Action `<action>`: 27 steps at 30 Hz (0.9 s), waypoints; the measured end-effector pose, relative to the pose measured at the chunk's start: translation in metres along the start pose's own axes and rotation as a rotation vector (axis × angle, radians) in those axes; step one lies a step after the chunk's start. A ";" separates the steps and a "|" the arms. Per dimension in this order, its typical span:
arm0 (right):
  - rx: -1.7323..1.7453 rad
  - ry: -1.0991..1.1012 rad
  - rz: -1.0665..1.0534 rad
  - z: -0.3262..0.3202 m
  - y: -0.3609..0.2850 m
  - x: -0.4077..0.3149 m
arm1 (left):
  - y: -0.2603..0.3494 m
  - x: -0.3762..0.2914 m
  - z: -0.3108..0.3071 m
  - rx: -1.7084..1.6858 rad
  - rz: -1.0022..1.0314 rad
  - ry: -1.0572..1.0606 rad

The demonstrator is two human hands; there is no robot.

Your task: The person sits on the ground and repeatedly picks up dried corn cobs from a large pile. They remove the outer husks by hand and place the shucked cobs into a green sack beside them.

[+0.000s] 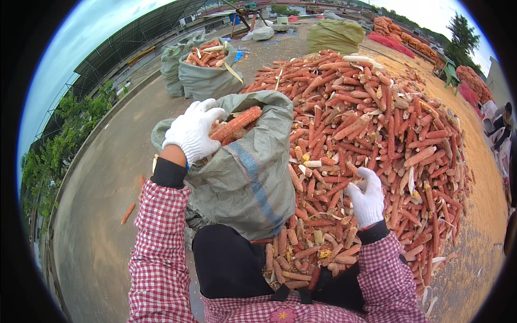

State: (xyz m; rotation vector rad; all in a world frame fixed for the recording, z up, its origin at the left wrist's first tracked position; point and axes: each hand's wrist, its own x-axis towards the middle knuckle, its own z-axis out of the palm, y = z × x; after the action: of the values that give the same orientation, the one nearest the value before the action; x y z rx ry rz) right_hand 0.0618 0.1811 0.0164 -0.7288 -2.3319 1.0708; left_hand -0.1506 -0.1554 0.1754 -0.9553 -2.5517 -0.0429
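Note:
My left hand (pixel 194 129), in a white knit glove, is at the mouth of a grey-green woven sack (pixel 258 181) with a blue stripe. It grips the near end of a reddish corn cob (pixel 238 123), its thumb and fingers on either side. More cobs show inside the sack beneath it. To the right, my gloved right hand (pixel 366 198) is over a large heap of bare corn cobs (pixel 347 125), fingers apart and partly curled. I see nothing held in it. A few cobs in the heap keep yellow kernels.
Behind my sack stands another woven sack (pixel 206 80) filled with cobs. A yellow-green sack (pixel 335 36) sits beyond the heap. Loose kernels (pixel 484 202) cover the ground at right, where a person (pixel 503 125) is at the edge. One cob (pixel 128 213) lies on the concrete at left.

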 end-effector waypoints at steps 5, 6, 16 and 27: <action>-0.116 0.098 -0.035 -0.001 0.053 0.037 | 0.048 -0.019 0.008 -0.148 0.009 0.330; -0.099 0.027 0.011 0.004 0.065 0.048 | 0.067 -0.026 0.000 -0.238 0.061 0.305; -0.798 -0.807 0.161 0.085 0.158 0.072 | 0.191 -0.078 0.112 -0.480 0.678 -0.767; -0.898 -0.468 -0.042 0.168 0.185 0.206 | 0.166 -0.066 0.162 -0.614 0.536 -0.941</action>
State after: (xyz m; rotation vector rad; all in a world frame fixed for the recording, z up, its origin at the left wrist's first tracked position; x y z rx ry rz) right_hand -0.1449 0.3244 -0.1880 -0.7638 -3.2339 0.1019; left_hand -0.0604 -0.0416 -0.0173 -2.3240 -3.0111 -0.2943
